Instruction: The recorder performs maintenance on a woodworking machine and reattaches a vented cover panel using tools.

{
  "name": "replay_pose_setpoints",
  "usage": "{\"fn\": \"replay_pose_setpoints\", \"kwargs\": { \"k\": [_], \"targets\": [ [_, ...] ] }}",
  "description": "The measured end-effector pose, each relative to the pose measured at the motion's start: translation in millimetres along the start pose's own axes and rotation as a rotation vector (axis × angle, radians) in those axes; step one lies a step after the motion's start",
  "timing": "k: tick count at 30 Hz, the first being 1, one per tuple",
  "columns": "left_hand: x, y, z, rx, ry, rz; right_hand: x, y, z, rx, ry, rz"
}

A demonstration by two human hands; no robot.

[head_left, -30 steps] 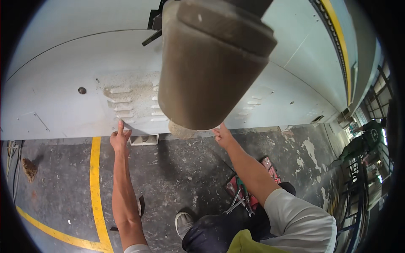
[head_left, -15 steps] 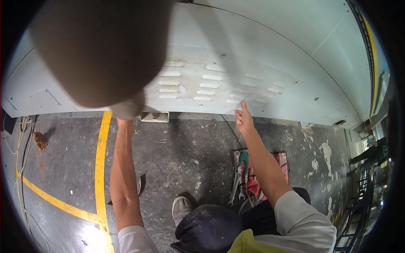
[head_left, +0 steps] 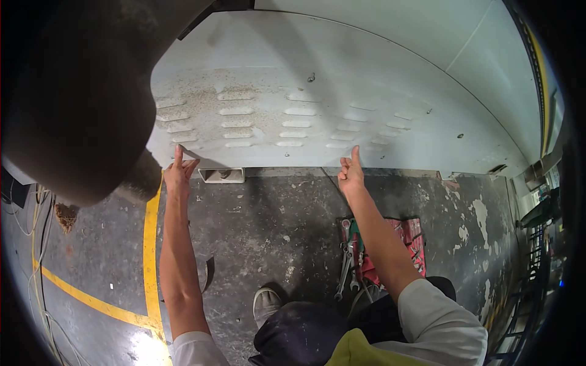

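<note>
A pale, dirty louvred metal panel stands in front of me, with rows of vent slots and a few screws. My left hand is at its lower edge on the left, thumb up against the face and fingers curled at the rim. Farther right, my right hand takes the same edge with thumb raised and fingers bent. Both hands look closed on the panel, though the fingertips are partly hidden. A dark, blurred rounded object covers the upper left, close to the camera.
On the floor by my right forearm lies a red tool roll with several wrenches. A pale bracket-like block sits below the panel. Yellow floor lines and loose cables run at left. My shoe is below.
The dark rounded object has shifted left and down in view, uncovering my left hand and more of the louvres. My right hand stays at the panel's lower edge.
</note>
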State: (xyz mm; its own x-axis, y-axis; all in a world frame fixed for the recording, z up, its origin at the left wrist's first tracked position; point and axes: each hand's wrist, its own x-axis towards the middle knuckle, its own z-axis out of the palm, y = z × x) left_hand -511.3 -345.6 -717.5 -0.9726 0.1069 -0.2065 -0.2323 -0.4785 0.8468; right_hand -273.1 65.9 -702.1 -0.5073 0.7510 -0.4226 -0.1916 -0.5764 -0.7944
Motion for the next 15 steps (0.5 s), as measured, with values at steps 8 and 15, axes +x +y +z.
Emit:
{"fn": "replay_pose_setpoints", "kwargs": {
  "k": [8, 15],
  "targets": [
    [7, 2, 2, -0.050, -0.010, -0.048, 5, -9, -30, -0.097, -0.042, 0.009],
    [-1, 15, -36, -0.018, 0.077, 0.038, -26, 23, -11, -0.110, -0.048, 0.025]
  ]
}}
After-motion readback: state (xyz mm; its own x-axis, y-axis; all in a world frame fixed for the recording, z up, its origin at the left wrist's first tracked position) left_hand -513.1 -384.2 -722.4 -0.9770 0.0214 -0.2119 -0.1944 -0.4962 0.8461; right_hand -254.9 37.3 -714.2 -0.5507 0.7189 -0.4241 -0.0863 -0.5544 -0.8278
